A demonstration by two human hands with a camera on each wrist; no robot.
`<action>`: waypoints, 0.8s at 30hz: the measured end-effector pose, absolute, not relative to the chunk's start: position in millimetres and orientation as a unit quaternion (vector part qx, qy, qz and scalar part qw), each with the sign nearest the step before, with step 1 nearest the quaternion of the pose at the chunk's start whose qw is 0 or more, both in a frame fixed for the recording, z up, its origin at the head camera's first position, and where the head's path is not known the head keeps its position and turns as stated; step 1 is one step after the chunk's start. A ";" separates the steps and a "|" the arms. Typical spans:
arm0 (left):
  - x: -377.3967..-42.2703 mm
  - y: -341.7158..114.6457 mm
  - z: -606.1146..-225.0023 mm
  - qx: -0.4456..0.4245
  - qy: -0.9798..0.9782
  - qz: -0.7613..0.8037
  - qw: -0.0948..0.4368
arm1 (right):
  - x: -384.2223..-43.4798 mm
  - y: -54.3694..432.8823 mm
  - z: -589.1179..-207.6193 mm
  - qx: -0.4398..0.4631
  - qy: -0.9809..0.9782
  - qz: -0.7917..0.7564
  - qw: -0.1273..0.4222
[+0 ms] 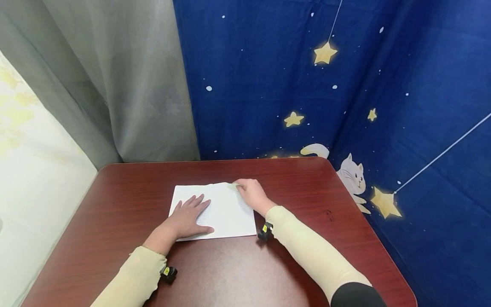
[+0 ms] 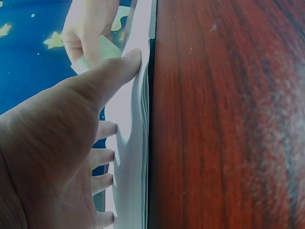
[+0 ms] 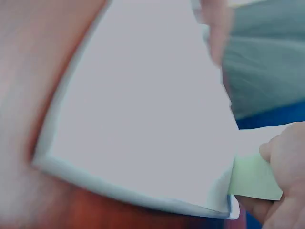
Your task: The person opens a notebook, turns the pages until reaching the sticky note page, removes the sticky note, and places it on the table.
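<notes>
An open notebook (image 1: 230, 217) with white, faintly lined pages lies on the table. My left hand (image 1: 188, 219) rests on its left part, fingers spread and thumb along the near edge. In the left wrist view, the thumb (image 2: 119, 69) touches the page close to the stacked sheet edges. At the far right corner of the notebook, my right hand (image 1: 251, 194) pinches a pale green slip of paper (image 3: 255, 176) between thumb and fingers. The slip meets the page corner; whether it is stuck to the page I cannot tell.
The notebook lies on a reddish-brown wooden table (image 1: 299, 187) with rounded far corners. Behind it hang a grey curtain (image 1: 149, 85) and a blue curtain (image 1: 253, 85) printed with stars and a cat. A white patterned surface (image 1: 34, 179) borders the table's left side.
</notes>
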State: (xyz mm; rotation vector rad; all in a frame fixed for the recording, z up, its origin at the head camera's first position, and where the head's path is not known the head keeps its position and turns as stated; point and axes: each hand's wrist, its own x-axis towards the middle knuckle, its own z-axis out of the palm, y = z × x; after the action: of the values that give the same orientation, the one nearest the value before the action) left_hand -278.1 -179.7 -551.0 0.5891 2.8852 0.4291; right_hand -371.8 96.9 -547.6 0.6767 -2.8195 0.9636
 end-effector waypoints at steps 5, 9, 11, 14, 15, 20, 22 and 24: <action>-277.8 -179.3 -550.6 0.201 0.965 0.146 0.081 | -388.8 117.0 -549.5 0.104 -0.851 0.512 0.048; -278.4 -179.1 -551.6 0.203 0.965 0.148 0.079 | -401.7 138.9 -548.4 0.049 -0.794 0.597 0.099; -278.7 -178.8 -551.8 0.203 0.965 0.149 0.078 | -406.4 152.4 -545.6 0.045 -0.789 0.600 0.122; -278.3 -178.4 -551.1 0.203 0.965 0.149 0.077 | -409.6 174.8 -538.7 0.072 -0.825 0.541 0.143; -278.0 -178.4 -550.6 0.203 0.964 0.150 0.077 | -409.9 182.4 -536.0 0.091 -0.847 0.502 0.149; -276.1 -178.2 -548.4 0.200 0.965 0.152 0.080 | -408.8 217.0 -525.3 0.203 -0.923 0.281 0.165; -275.6 -177.9 -548.1 0.199 0.965 0.153 0.082 | -407.8 228.8 -523.5 0.238 -0.933 0.213 0.168; -275.7 -177.7 -548.1 0.200 0.964 0.154 0.081 | -407.3 238.7 -523.7 0.263 -0.937 0.160 0.167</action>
State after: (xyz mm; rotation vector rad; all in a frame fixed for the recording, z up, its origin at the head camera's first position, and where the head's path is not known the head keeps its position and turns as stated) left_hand -275.7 -177.7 -548.1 0.5974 2.8818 0.4596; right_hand -407.3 238.7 -523.7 0.7471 -2.6659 0.4551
